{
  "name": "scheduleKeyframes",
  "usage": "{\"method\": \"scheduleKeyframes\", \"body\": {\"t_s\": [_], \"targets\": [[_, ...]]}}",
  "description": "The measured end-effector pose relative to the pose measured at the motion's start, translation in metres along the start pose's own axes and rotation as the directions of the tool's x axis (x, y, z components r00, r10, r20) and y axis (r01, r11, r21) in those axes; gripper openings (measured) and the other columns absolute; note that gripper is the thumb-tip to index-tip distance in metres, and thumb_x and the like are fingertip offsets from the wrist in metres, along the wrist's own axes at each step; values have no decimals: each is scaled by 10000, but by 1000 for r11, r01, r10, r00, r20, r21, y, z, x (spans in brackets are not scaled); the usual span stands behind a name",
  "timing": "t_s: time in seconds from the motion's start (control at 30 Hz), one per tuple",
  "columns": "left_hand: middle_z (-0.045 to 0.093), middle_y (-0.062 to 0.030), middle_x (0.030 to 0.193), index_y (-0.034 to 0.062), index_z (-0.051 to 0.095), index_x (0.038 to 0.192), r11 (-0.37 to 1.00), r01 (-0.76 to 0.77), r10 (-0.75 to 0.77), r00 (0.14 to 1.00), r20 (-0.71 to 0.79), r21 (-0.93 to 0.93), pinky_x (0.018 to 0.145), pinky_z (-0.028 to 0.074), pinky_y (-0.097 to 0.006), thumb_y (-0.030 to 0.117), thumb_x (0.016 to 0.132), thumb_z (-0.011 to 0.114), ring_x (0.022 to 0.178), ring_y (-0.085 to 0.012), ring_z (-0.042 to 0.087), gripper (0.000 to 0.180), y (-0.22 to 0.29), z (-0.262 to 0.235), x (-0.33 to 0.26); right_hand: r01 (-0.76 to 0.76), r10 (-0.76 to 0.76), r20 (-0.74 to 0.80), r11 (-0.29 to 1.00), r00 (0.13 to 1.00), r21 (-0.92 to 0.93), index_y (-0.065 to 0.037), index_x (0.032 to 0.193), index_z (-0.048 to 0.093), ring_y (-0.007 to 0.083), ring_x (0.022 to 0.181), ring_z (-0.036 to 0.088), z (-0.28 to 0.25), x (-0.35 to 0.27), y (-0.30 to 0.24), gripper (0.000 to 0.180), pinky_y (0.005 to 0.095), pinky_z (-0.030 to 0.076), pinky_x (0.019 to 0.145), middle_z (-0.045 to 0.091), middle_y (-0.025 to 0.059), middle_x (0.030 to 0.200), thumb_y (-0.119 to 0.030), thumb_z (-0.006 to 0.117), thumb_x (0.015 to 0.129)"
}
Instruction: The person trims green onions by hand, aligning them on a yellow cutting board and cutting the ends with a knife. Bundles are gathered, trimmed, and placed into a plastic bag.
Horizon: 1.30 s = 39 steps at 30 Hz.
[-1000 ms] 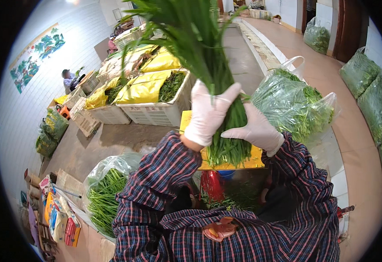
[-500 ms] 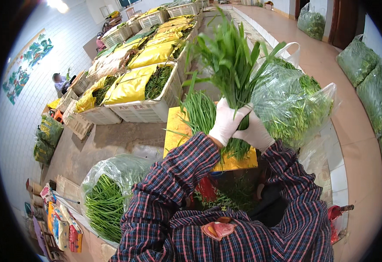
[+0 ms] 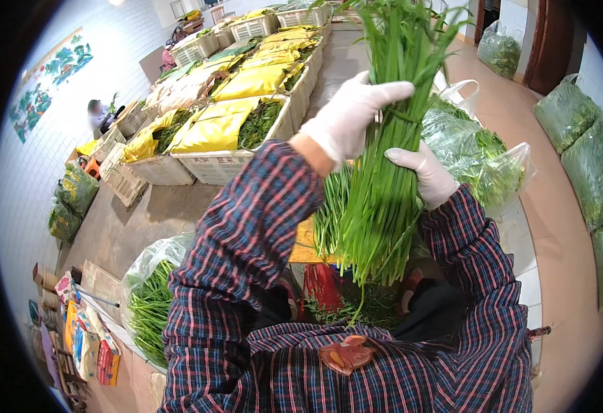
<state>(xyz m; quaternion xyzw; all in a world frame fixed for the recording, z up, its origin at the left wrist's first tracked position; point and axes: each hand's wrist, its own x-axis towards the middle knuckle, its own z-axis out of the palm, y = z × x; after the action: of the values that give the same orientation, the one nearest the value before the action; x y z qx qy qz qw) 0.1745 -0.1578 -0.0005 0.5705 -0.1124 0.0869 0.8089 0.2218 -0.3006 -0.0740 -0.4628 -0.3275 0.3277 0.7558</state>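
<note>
A long bunch of green garlic chives is held up in front of me, leaves upward and cut ends hanging down. My left hand, in a white glove, is closed round its upper part, where a thin band seems to cross the leaves. Lower down, my white-gloved right hand grips the bunch from the right side, thumb in front and fingers hidden behind. More chives lie behind the bunch on a small yellow table.
Clear plastic bags of greens stand at my right and lower left. White crates with yellow covers fill the far left, where a person sits. Filled bags line the right wall. Loose leaves lie below the table.
The bunch has come nearer to me and more upright, its cut ends now hanging past the table edge. My left hand has moved up along it; the right hand has shifted slightly up and right.
</note>
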Motion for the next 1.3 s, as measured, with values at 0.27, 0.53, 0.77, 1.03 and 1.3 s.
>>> {"method": "scheduleKeyframes", "body": {"t_s": [0.27,0.53,0.77,1.03,1.3], "targets": [[480,-96,1274,7,353,1353,892,-153,237,959,-153,426,927,420,-285,236,858,644,1103,-163,496,618,24,-46,-68,171,-171,5,985,985,-31,-2,1067,580,132,820,608,63,37,17,304,262,495,736,633,42,943,-108,678,800],[614,-62,1021,7,539,1143,801,-118,337,899,-279,587,816,471,-272,187,769,727,912,-131,570,456,50,-103,-98,381,-400,36,836,916,-396,-17,1070,518,168,903,614,138,102,69,449,297,494,800,642,98,970,-128,766,713],[608,-20,978,31,561,1085,796,-128,404,840,-363,592,822,458,-279,156,721,784,899,-121,557,445,-25,-188,-108,216,-200,96,758,975,-616,-35,1269,451,282,1051,575,115,134,164,694,359,448,916,592,157,1127,-185,769,672],[650,-66,956,-8,573,1061,686,15,465,761,-453,727,781,477,-293,90,743,727,833,-154,592,366,-51,-192,-104,148,-123,119,961,985,-235,-24,1251,413,225,1093,531,118,134,177,631,328,447,909,547,109,1163,-25,726,703],[633,-74,845,-18,594,987,827,-79,419,747,-517,557,695,491,-288,29,755,653,744,-149,594,244,23,-157,-85,458,-423,208,664,882,-591,7,1319,363,301,1168,492,137,132,107,649,355,373,999,498,224,1241,-191,676,786]]}}
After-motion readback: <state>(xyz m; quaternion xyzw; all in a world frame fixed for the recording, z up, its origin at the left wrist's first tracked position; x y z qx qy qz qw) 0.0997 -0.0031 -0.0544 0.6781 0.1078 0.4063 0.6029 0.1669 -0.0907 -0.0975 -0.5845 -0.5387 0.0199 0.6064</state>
